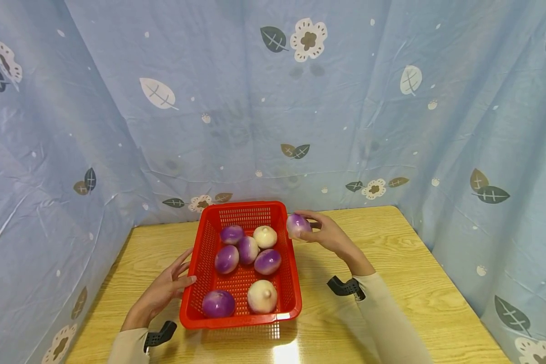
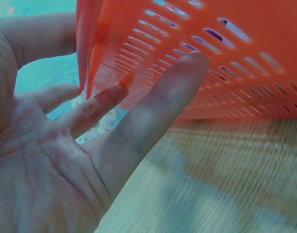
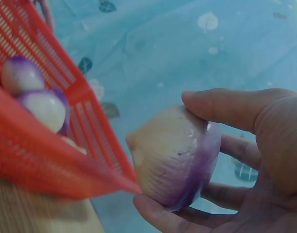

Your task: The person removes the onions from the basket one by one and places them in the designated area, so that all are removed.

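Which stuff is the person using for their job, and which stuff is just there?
Part of the job:
purple-and-white turnip, held by the right hand
red basket, touched by the left hand
seven turnips inside the basket

Just there:
wooden table, underneath
blue patterned curtain, behind
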{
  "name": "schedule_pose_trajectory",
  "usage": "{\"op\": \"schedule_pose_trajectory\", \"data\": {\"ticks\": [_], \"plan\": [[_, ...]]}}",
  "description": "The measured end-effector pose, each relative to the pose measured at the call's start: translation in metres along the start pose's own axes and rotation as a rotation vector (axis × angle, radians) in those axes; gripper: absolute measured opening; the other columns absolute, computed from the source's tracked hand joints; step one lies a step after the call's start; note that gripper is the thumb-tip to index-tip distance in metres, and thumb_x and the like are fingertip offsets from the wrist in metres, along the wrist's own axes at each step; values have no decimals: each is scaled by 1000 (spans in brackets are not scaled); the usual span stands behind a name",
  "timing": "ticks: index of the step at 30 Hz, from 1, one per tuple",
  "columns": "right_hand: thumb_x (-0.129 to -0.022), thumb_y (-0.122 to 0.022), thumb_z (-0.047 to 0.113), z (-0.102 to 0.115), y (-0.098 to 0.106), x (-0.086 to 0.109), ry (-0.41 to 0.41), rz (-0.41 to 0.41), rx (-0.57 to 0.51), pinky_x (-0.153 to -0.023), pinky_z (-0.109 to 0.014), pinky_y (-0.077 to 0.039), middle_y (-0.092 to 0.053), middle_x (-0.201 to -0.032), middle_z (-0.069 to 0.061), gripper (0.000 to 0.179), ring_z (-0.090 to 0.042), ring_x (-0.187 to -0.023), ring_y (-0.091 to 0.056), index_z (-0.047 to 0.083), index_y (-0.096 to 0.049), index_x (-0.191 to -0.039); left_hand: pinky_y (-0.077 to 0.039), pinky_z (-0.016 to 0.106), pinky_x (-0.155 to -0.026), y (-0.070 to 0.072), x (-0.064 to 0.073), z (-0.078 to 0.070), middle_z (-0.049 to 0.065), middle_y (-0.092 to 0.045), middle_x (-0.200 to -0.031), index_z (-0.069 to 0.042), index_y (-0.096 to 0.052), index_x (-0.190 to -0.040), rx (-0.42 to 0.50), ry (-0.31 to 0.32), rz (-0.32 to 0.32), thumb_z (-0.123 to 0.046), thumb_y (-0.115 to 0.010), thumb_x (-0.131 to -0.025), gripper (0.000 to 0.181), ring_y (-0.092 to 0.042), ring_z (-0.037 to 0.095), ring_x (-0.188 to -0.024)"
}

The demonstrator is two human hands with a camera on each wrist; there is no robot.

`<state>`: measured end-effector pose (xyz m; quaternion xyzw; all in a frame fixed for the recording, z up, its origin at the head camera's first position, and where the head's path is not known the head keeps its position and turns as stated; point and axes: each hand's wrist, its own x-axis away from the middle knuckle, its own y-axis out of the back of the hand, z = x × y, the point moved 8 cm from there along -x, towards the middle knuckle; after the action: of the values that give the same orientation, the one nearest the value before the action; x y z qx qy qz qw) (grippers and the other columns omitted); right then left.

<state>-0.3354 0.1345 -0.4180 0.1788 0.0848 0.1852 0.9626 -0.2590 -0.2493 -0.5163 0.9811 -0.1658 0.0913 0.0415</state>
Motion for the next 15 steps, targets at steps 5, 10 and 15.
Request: {"op": "schedule_pose_trajectory", "data": {"ticks": [5, 10, 15], "plan": [[-87, -74, 16, -15, 10, -4, -21, -42, 10, -85, -41, -58, -51, -144, -16, 55, -44, -125, -52, 12, -56, -139, -57, 54, -85, 0, 0, -1, 25, -23, -159, -30, -10, -159, -3, -5, 1, -13, -59, -96, 81, -59, 42, -120], [-86, -74, 16, -32, 16, -9, -65, -57, 1, -83, -39, -58, -50, -145, -16, 58, -42, -125, -53, 13, -54, -141, -57, 54, -84, -1, 1, -1, 26, -21, -159, -29, -8, -159, 8, -11, 17, -12, -59, -96, 83, -60, 41, -118], [-88, -72, 13, -43, 16, -12, -108, -48, -35, -84, -45, -58, -45, -149, -20, 61, -45, -128, -51, 10, -49, -144, -57, 53, -84, -3, 2, -2, 28, -20, -158, -28, -7, -159, 14, -15, 26, -12, -59, -96, 84, -61, 41, -116]]}}
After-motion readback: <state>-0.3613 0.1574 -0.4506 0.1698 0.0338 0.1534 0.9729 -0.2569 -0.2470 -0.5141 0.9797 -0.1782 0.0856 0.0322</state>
